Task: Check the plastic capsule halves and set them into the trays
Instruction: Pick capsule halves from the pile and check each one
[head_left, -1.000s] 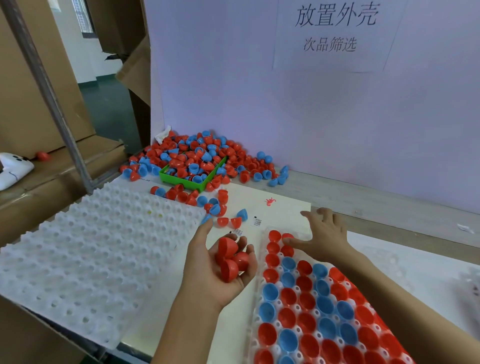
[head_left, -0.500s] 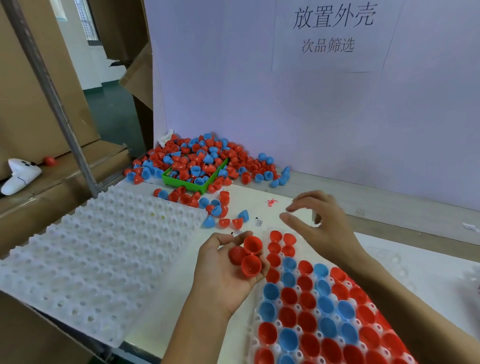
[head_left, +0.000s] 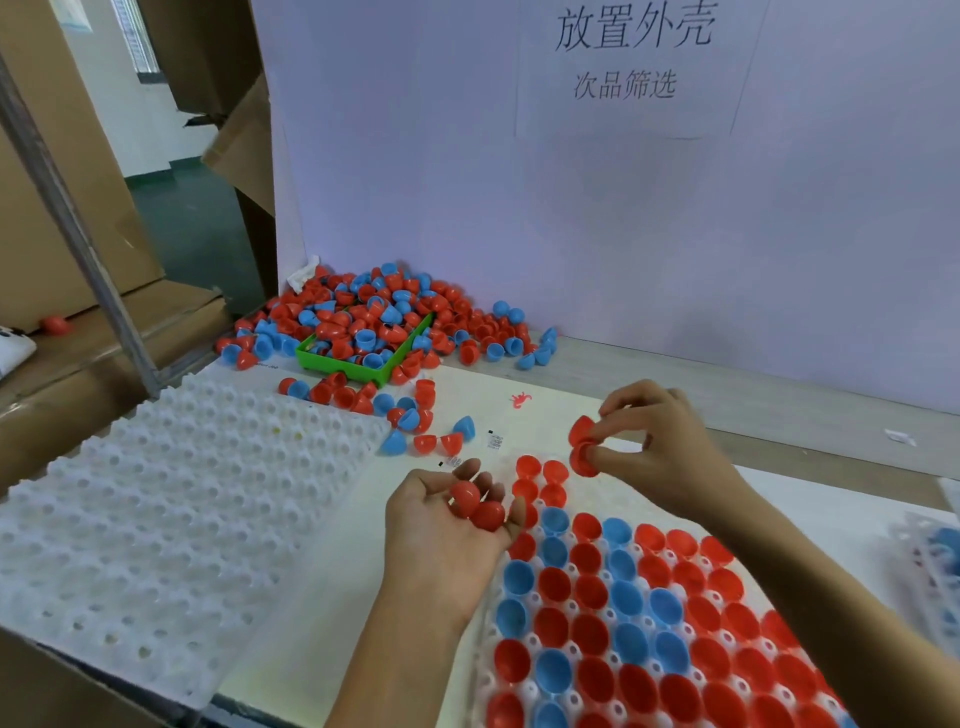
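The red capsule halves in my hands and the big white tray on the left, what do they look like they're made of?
Red capsule halves: seemingly hard, glossy moulded plastic; bright highlights show on the domes, and the rims look thin. Big white tray: probably thin formed plastic or foam with a matte finish; the repeated moulded bumps and holes look dull, without sharp glare. The view cannot settle which.

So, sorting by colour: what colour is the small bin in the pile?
Green, clearest in the head view.

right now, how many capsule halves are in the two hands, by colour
red halves: 4 (2 held in the left hand, what look like 2 pinched together in the right hand)
blue halves: 0
total: 4
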